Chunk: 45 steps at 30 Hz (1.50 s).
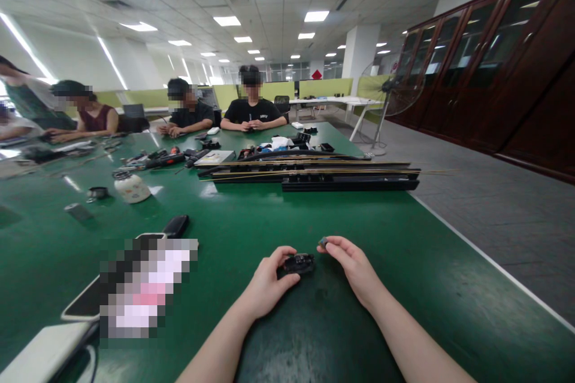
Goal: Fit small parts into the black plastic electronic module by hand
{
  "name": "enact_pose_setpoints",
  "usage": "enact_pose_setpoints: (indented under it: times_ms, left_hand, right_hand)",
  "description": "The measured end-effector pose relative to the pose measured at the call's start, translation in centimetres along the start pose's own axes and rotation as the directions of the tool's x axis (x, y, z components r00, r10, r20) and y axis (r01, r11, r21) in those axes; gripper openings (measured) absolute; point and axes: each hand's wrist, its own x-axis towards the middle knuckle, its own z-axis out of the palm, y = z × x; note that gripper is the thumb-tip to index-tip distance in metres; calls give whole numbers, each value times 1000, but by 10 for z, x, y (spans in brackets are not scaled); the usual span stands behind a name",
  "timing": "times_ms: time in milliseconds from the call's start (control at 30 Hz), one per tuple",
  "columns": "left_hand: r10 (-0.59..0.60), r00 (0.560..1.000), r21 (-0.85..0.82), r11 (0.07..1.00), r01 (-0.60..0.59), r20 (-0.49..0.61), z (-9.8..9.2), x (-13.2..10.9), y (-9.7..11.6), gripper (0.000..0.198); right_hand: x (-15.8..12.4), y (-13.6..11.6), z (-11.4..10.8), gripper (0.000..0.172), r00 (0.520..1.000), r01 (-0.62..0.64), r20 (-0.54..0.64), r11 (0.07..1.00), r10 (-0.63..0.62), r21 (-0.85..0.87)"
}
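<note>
In the head view, my left hand (pixel 274 281) grips the left end of a small black plastic housing (pixel 300 263), thumb in front and fingers behind. Its upper side shows small parts inside that are too fine to make out. To the right of it, my right hand (pixel 348 257) pinches a tiny bluish-grey piece (pixel 323 242) between thumb and fingertips. That piece is held just above and apart from the housing. Both hands are over the near part of the green table (pixel 233 221).
Black rails (pixel 350 182) and thin brass-coloured rods lie across the table ahead. On the left are a phone (pixel 90 293), a white jar (pixel 131 187), a small metal tin (pixel 97 192) and a white box (pixel 45 353). Several people sit at the far side, among tools and loose parts.
</note>
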Motion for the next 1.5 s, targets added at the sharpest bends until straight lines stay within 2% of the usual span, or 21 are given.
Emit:
enact_pose_setpoints:
  times_ms: [233,567,867,1067,1267,1500]
  left_hand:
    - [-3,1000,-19,1000,3,-2,1,0,4,37]
    - [-9,1000,-12,1000,9,-7,1,0,3,37]
    - [-18,1000,-3,1000,18,-12,1,0,5,36]
    - [-18,1000,13,1000,18,-23,1,0,1,37]
    - [-14,1000,36,999,15,-25,1,0,0,37]
    - [-1,1000,51,999,2,-25,0,0,-2,39]
  right_hand:
    - [1,1,-1,30,1000,7,16,1000,-7,-4]
    - [-2,0,1,35,999,-18,43,1000,18,-6]
    - [-1,4,2,37,997,32,73,993,-24,-111]
    - [1,6,1,32,995,51,94,993,-41,-103]
    - [0,11,2,27,981,150,151,967,-120,-204]
    - [-7,8,8,20,934,350,244,815,-262,-463]
